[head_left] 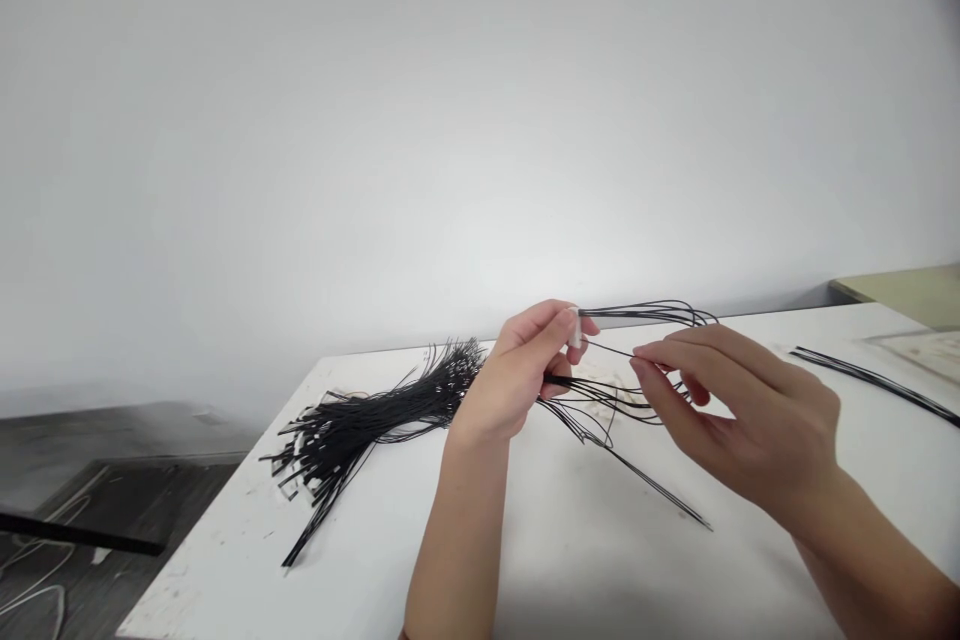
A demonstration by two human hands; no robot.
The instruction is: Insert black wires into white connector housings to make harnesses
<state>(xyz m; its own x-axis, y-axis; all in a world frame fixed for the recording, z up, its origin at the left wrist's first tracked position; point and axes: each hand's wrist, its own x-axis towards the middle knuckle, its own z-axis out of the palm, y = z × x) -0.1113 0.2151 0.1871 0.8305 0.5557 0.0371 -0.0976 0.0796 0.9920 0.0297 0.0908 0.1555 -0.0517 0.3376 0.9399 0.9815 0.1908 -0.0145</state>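
My left hand (517, 360) pinches a small white connector (575, 328) between thumb and fingers. Several black wires (637, 311) run from the connector's upper part to the right and bend back in a loop behind my right hand. The lower run of these wires (600, 395) passes under my left fingers. My right hand (742, 410) is closed, thumb against index finger, on one thin black wire (607, 348) that stretches to the lower part of the connector. More loose wires (652, 483) trail onto the table below the hands.
A thick bundle of black wires (375, 425) with white ends lies left of my hands on the white table (247, 580). At the right lie a few straight black wires (877, 380) and a clear bag (922, 350). A grey wall (450, 120) rises behind the table.
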